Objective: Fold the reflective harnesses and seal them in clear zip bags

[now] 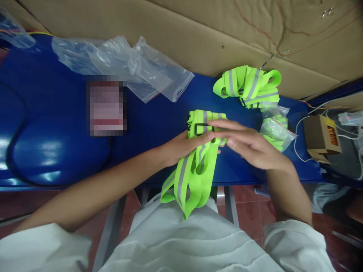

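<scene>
A neon-green reflective strap vest [195, 166] with grey stripes and a black buckle lies across the front of the blue table [56, 124], its loops hanging over the edge onto my lap. My left hand [181, 145] grips the strap bundle from below, thumb near the buckle. My right hand [249, 145] lies over the folded top of the vest with fingers stretched flat, pressing on it. A second folded green vest [249, 87] rests farther back on the table. A third one sits inside a small clear bag [275, 126] just right of my right hand.
Several empty clear plastic bags [133, 68] lie at the back left, beside a blurred card [106, 107]. Flattened brown cardboard [227, 30] lines the back. A small cardboard box [321, 138] with white wires stands at the right. Red floor tiles show below the table edge.
</scene>
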Tool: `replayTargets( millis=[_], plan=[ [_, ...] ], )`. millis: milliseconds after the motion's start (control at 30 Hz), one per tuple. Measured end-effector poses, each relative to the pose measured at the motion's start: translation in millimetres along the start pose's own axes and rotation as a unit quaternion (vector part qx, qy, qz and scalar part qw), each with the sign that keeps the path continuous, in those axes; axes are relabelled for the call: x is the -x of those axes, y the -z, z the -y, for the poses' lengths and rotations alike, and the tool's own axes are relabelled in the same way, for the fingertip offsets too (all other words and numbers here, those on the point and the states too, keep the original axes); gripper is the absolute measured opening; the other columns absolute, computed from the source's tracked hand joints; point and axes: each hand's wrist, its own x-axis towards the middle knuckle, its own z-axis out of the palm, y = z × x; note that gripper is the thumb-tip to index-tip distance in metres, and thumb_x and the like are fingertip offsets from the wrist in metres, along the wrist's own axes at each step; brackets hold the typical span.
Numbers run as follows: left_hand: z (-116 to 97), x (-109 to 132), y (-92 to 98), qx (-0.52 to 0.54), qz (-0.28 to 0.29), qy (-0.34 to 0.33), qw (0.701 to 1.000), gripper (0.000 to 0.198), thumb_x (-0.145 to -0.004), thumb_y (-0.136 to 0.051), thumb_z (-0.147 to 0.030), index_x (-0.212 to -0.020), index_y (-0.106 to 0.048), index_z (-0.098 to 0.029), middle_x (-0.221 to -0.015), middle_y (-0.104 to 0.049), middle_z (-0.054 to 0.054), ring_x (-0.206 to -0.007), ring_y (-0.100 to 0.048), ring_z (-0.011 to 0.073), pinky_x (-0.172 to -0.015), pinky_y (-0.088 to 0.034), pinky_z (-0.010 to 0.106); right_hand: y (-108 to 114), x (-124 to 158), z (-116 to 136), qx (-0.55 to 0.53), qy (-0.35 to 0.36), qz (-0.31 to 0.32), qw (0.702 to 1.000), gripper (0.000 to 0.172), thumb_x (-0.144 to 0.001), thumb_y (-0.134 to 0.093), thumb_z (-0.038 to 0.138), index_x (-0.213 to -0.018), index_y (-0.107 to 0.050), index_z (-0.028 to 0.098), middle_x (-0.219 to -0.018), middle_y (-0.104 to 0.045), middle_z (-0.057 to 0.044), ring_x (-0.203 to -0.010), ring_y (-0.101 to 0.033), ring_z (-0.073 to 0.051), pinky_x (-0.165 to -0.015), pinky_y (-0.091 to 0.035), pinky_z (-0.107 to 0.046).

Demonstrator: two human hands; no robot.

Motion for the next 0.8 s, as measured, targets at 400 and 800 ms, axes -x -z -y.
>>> replayTargets(
  millis=[400,800],
  plan=[
    [1,-3,3.4,-0.009,0.002,0.018,1.0,0.057,-0.078,-0.093,-0.045,-0.123,-0.074,-0.016,-0.118,-0.08,0.017,-0.097,-0.08,0.028,-0.077,-0.066,0.034,-30,-23,-55,-0.219,-0.165,-0.085,0.958,0.049,-0.089,-0.076,0.065,-0.114,-0.078,0.023,-0.091,-0.08,-0.002,-0.071,-0.077,-0.022,-0.059,-0.067,-0.037],
    [10,-8,-5.2,-0.011,-0.075,-0.016,0.997,0.04,-0.072,-0.097,-0.035,-0.092,-0.072,-0.012,-0.082,-0.075,0.004,-0.062,-0.069,0.0126,-0.061,-0.058,0.025,-46,-26,-25,0.112,-0.072,-0.349,0.928,0.033,-0.101,-0.068,0.046,-0.124,-0.074,0.024,-0.117,-0.08,-0.006,-0.106,-0.078,-0.029,-0.094,-0.067,-0.045]
  ],
)
